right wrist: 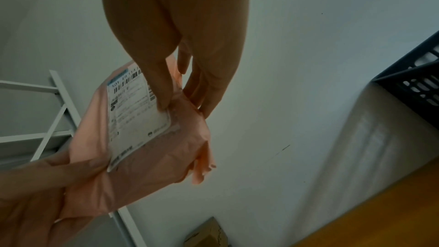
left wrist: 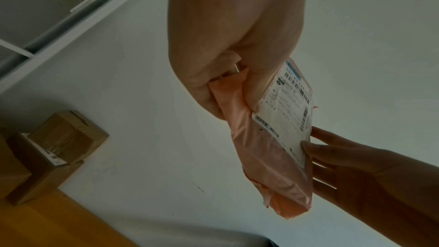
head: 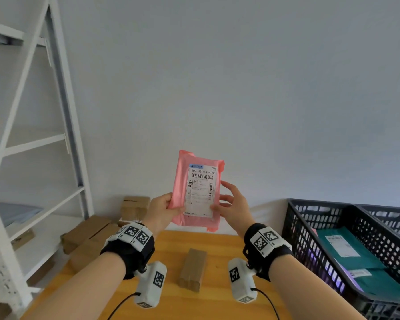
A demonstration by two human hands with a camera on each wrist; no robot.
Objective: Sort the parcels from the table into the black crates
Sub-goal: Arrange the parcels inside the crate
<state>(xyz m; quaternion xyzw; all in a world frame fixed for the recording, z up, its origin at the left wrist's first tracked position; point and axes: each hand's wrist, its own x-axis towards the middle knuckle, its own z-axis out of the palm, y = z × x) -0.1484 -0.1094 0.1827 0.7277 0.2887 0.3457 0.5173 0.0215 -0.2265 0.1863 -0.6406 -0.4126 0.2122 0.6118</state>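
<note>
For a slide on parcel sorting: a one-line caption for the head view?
Both hands, left hand and right hand, hold a pink parcel upright, label facing the camera.

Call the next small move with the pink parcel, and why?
Probably carry the pink parcel right and lower it toward the black crate. The left hand grips its lower left edge, the right hand pinches the right edge, label facing the camera as if just read. The crate already holds green mailers.
</note>
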